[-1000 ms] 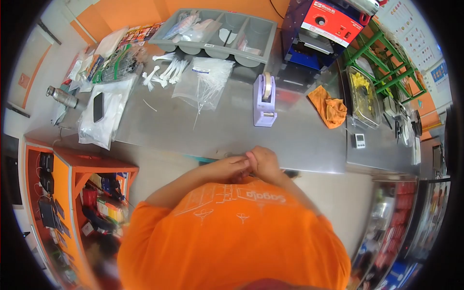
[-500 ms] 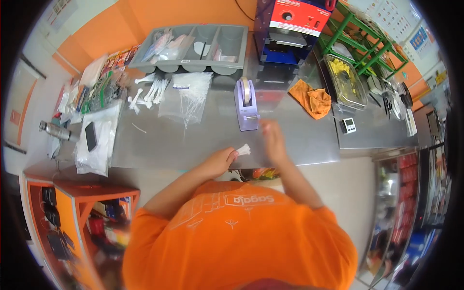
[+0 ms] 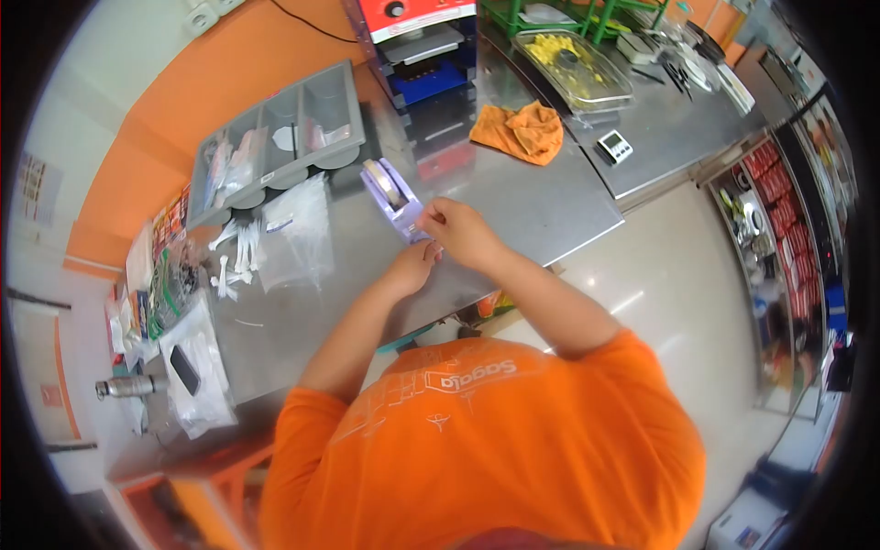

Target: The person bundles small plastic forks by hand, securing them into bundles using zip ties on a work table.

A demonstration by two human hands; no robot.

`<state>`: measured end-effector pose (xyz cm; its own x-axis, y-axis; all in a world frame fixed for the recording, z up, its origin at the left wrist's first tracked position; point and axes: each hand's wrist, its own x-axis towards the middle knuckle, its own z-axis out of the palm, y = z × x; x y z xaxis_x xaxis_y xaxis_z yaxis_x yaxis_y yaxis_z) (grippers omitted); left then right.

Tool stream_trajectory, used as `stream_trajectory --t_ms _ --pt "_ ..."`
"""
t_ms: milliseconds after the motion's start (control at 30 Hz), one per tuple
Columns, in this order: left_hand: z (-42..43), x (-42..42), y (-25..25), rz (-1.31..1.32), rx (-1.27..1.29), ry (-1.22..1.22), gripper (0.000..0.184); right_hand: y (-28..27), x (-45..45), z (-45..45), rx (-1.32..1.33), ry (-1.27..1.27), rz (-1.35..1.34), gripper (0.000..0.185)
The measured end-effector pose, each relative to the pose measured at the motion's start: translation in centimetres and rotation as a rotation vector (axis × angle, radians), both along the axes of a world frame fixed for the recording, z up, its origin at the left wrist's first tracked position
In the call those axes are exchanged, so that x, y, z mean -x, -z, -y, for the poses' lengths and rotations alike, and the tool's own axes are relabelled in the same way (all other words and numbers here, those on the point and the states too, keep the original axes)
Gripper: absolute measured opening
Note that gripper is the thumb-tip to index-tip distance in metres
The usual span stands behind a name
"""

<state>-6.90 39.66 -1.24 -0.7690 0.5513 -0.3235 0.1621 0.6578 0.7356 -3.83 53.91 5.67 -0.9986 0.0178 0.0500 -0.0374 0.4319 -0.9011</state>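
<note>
The lilac plastic tape dispenser (image 3: 403, 214) stands on the grey metal table (image 3: 550, 206), apparently for easy reach, the curled right hand (image 3: 466, 238) and left hand (image 3: 412, 269) by its front, though I can't tell whether either pinches anything.

A short-sleeved orange T-shirt (image 3: 495, 467) with white "Sagaja" lettering (image 3: 478, 375) and pale line drawings (image 3: 438, 421)

You wear an orange shirt (image 3: 477, 449) with pale print; your tape dispenser (image 3: 396, 203) is lilac, the divided tray (image 3: 291, 170) at left grey, the far cloth (image 3: 520, 133) orange, the far rack (image 3: 601, 22) green
</note>
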Motion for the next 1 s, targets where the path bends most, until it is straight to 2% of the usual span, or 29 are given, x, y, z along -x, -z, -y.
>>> stream_trajectory --t_ms 33,133,167,200,233,300,367,400,467,567,667,733,767,833,867,933,1000 --pt "-0.1 -0.1 -0.2 0.008 0.007 0.019 0.029 -0.4 -1.6 -0.7 0.184 -0.06 0.065 0.014" --pt "-0.1 -1.2 -1.4 0.184 -0.183 0.05 0.026 1.5 -6.2 -1.9 0.104 -0.019 0.233 0.012" --pt "-0.1 -1.8 -1.9 0.312 -0.157 0.031 0.025 2.7 -7.0 -2.0 0.112 -0.002 0.243 0.012" --pt "0.0 -2.3 -2.1 0.443 -0.127 0.008 0.024 4.4 -7.7 -1.9 0.238 0.037 0.279 0.013" --pt "0.0 -2.6 -2.0 0.458 -0.116 0.016 0.024 5.5 -8.2 -1.8 0.364 0.073 0.314 0.014" --pt "0.6 -3.1 -1.9 0.652 -0.274 -0.019 0.024 6.6 -8.6 -1.5 0.414 0.097 0.296 0.014" --pt "1.0 -3.2 -2.3 0.73 -0.304 -0.025 0.025 7.0 -8.3 -1.3 0.464 0.119 0.26 0.014" --pt "1.2 -3.3 -2.5 0.804 -0.35 -0.036 0.026 7.0 -8.3 -1.4 0.401 0.11 0.294 0.014" --pt "1.4 -3.7 -2.2 0.815 -0.374 -0.064 0.027 7.6 -8.1 -1.4 0.342 0.096 0.333 0.014" --pt "1.2 -4.4 -2.3 0.848 -0.432 -0.122 0.029 8.6 -7.3 -1.4 0.449 0.062 0.289 0.017" --pt "1.7 -4.1 -1.7 0.951 -0.468 -0.162 0.032 7.5 -6.3 -1.7 0.367 -0.014 0.305 0.016" --pt "2.0 -3.8 -1.7 1.025 -0.485 -0.178 0.033 9.1 -5.5 -1.5 0.411 -0.103 0.104 0.014" --pt "2.1 -3.8 -1.9 1.095 -0.506 -0.176 0.034 9.7 -5.3 -1.3 0.408 -0.121 0.106 0.014" --pt "2.4 -3.8 -2.2 1.16 -0.54 -0.187 0.035 10.2 -4.6 -1.0 0.665 -0.171 0.106 0.015" --pt "2.5 -4.0 -2.2 1.164 -0.568 -0.193 0.035 10.3 -4.4 -0.8 0.662 -0.189 0.111 0.015" --pt "2.5 -4.4 -2.3 1.165 -0.6 -0.209 0.035 10.3 -3.9 -0.5 0.939 -0.213 0.05 0.016" --pt "2.1 -4.8 -2.4 1.056 -0.648 -0.232 0.036 10.4 -3.4 -1.1 0.9 -0.282 0.165 0.014"
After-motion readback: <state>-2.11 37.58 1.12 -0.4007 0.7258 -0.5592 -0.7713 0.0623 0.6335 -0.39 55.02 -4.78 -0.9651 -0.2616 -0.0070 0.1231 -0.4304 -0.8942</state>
